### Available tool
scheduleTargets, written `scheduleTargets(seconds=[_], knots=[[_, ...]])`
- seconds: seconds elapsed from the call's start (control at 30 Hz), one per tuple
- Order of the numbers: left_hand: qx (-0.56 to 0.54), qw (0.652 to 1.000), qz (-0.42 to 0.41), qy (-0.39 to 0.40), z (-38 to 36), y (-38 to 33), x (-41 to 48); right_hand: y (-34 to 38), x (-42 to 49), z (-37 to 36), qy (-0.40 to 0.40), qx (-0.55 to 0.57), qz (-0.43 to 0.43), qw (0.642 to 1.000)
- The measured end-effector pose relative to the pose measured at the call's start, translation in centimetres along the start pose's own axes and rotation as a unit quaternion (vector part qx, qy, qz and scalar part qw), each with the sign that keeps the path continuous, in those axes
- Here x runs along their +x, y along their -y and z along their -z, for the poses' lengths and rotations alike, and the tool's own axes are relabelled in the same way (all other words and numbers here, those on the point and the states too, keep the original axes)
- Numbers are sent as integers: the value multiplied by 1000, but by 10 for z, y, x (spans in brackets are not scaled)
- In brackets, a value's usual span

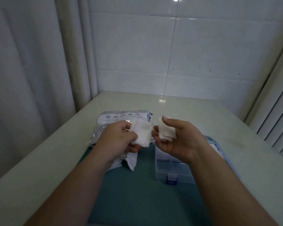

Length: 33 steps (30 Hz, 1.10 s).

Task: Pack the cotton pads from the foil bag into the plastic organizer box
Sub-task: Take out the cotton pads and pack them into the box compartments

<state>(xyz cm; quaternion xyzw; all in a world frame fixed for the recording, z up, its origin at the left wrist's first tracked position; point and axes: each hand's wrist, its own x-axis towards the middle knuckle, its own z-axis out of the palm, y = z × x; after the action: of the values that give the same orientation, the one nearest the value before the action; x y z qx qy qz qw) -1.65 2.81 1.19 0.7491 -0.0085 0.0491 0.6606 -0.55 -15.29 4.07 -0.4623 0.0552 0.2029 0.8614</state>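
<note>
1. My left hand (pixel 119 137) grips a thick stack of white square cotton pads (pixel 142 134), with the thumb on top and the fingers curled under it.
2. My right hand (pixel 178 139), palm turned up, pinches a smaller stack of white cotton pads (pixel 166 133) between the thumb and the curled fingers.
3. The two stacks are just beside each other.
4. The silver-and-white printed foil bag (pixel 121 118) lies behind and under my left hand.
5. The clear plastic organizer box (pixel 171 170) with a blue latch (pixel 171 180) stands open under my right hand.
6. The box stands on a dark teal mat (pixel 137 193), which covers part of a pale cream glossy table (pixel 47 152).
7. Beyond both hands is a white tiled wall (pixel 170 54). A white curtain (pixel 31 62) hangs far to the left of my left hand, and a white ribbed panel (pixel 281 119) is to the right of my right hand.
</note>
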Motion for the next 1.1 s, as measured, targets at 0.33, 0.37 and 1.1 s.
scheduleTargets(seconds=[0.33,0.37,1.1], knots=[[5,1000,1,-14,2,3,3,1,7,4,-51,51,32,997],[6,1000,1,-15,2,3,3,0,8,4,-52,40,35,997],[-5,999,-4,-41,1,-2,-1,-1,11,5,-22,-110,157,981]])
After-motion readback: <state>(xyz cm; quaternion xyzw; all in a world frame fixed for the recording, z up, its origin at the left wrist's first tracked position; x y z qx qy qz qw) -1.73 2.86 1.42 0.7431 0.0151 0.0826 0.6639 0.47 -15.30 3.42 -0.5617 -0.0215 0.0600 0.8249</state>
